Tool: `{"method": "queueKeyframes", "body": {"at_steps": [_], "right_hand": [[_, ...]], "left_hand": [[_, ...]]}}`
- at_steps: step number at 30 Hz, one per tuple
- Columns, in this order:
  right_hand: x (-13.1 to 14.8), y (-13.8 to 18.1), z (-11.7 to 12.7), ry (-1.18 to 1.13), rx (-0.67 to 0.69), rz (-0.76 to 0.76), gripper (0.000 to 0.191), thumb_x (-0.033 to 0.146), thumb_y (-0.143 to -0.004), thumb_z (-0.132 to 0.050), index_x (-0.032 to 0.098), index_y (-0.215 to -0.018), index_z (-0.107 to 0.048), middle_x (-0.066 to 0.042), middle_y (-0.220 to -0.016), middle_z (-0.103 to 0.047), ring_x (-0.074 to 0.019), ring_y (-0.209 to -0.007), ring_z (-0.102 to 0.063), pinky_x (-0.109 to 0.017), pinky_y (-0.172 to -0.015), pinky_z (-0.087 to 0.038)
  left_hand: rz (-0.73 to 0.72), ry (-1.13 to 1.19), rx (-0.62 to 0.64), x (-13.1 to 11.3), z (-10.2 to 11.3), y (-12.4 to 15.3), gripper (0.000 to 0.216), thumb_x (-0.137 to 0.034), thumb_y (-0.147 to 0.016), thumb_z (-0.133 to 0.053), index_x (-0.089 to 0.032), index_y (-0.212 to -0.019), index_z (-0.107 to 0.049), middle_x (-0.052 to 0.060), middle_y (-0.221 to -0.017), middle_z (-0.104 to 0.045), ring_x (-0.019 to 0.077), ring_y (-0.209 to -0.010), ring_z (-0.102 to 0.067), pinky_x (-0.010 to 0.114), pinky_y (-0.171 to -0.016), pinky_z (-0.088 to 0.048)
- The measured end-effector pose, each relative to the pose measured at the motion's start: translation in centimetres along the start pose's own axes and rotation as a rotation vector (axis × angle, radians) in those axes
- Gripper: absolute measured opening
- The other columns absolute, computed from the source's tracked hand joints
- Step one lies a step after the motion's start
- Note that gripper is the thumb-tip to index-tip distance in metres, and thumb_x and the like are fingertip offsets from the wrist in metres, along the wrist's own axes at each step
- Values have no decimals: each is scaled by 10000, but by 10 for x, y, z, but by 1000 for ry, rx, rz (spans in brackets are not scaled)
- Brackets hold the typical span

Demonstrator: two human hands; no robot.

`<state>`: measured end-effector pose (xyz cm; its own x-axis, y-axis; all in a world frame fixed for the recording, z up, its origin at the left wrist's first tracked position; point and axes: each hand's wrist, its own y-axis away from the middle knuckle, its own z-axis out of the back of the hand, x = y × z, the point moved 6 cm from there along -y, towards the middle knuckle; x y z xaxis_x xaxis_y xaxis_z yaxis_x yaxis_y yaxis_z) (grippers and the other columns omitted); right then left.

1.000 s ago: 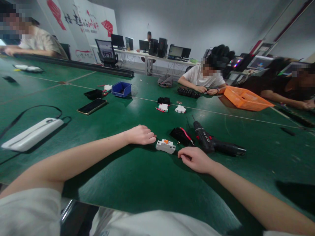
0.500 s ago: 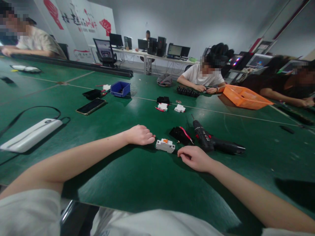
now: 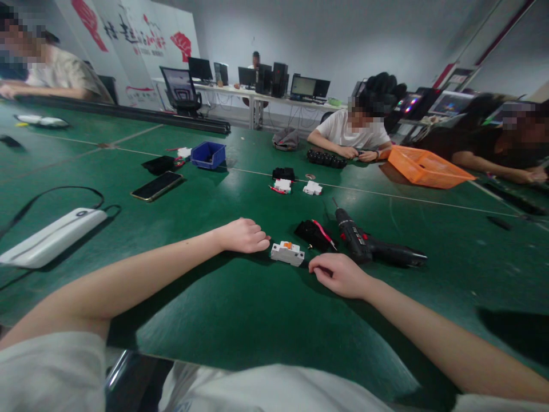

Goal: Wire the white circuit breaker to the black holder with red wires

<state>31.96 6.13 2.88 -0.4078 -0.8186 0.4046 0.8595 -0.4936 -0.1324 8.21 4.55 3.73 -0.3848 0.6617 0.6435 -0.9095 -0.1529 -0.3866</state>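
A white circuit breaker (image 3: 287,253) with an orange toggle lies on the green table between my two hands. Just left of it rests my left hand (image 3: 245,235), curled into a fist with nothing showing in it. On the other side my right hand (image 3: 337,274) lies with its fingers bent inward, and no object shows in it. Neither hand appears to grip the breaker. Behind my right hand is a black cordless drill (image 3: 360,237), its bit pointing away from me. Beside the drill sits a small black tray (image 3: 306,233) with a red-handled tool on it.
Farther back are two white breakers, one (image 3: 313,187) beside the other, a blue bin (image 3: 209,155) and a phone (image 3: 157,186). A white case (image 3: 54,237) with a strap lies at left. An orange basket (image 3: 429,166) stands near a co-worker (image 3: 360,129) across the table.
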Motion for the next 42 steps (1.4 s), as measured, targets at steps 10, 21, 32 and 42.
{"method": "queueKeyframes", "body": {"at_steps": [10,21,32,42], "right_hand": [[-1,1,0,5,-12,15,171,180,-945,-532,217,-991,-692,-47,-885,-741,-178,-771,-681,-292,-718,-497],[1,0,1,10,-12,16,175,173,-935,-532,220,-988,-693,-42,-871,-739,-177,-758,-680,-290,-709,-495],[1,0,1,14,-12,20,169,182,-948,-528,221,-986,-688,-41,-851,-736,-176,-734,-671,-288,-696,-485],[0,0,0,12,-10,15,172,185,-950,-520,220,-981,-685,-43,-857,-736,-179,-747,-673,-291,-698,-481]], "left_hand": [[17,-14,-16,1,0,0,190,-175,-973,-555,-205,-793,-504,-46,-608,-542,115,-538,-496,304,-517,-303],[6,23,13,1,-5,3,136,-169,-983,-517,-197,-851,-536,-41,-621,-557,111,-549,-518,283,-519,-313],[9,38,25,0,-4,1,147,-171,-990,-499,-189,-850,-538,-44,-600,-538,110,-508,-500,255,-489,-315],[2,85,60,-1,-4,0,91,-167,-992,-508,-178,-922,-565,-24,-667,-585,113,-537,-521,270,-485,-310]]}}
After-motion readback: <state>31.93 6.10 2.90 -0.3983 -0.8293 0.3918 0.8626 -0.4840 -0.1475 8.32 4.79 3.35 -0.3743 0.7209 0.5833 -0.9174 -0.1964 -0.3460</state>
